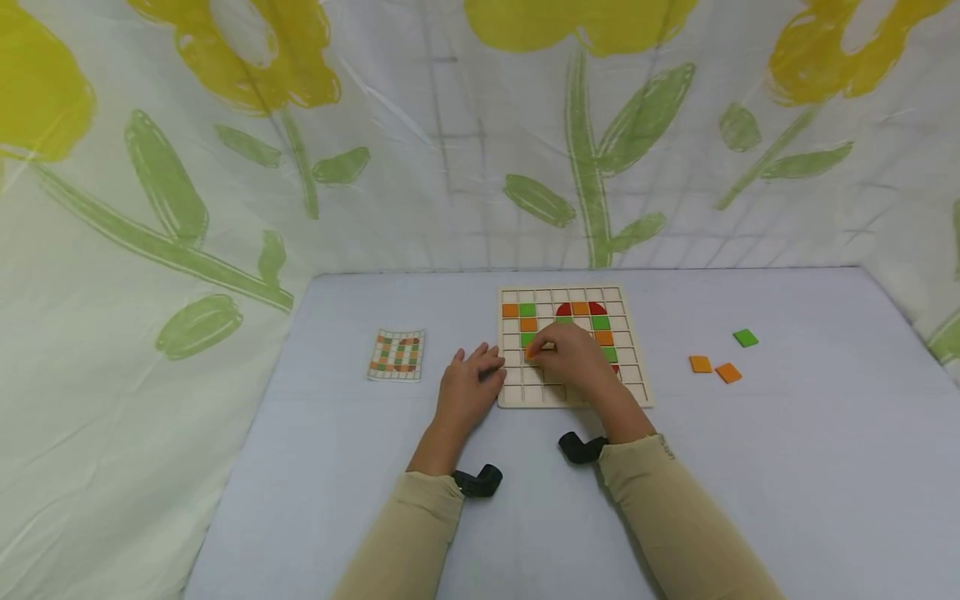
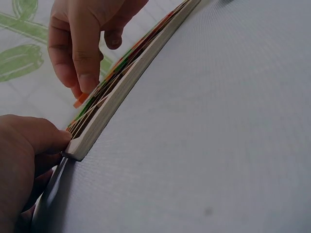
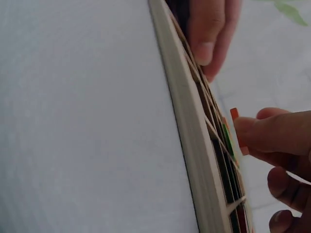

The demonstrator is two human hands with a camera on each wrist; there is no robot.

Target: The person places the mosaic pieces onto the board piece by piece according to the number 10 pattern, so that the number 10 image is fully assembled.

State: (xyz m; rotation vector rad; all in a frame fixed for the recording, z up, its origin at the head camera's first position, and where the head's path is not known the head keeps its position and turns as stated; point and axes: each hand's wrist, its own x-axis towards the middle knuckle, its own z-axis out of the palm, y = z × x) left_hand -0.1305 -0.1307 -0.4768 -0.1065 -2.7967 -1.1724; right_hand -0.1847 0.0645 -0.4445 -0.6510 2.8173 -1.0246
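My right hand [image 1: 576,360] pinches an orange square tile [image 3: 239,133] between thumb and fingertips. It holds the tile tilted, close over the left part of a wooden grid board [image 1: 636,390]. Green and orange tiles fill several cells down the board's left side. On its right side, red rounded pieces, orange tiles and green tiles form a ring, partly hidden by the right hand. Beside the board's left edge rests my left hand [image 1: 468,385], fingers loosely spread; its thumb [image 2: 53,138] touches the near left corner region in the left wrist view.
A small pattern card [image 1: 396,356] with a printed coloured grid lies left of the board. To the right are two loose orange tiles [image 1: 701,364] and a green tile [image 1: 746,337]. A flower-printed curtain [image 1: 465,167] hangs behind the white table [image 1: 795,467].
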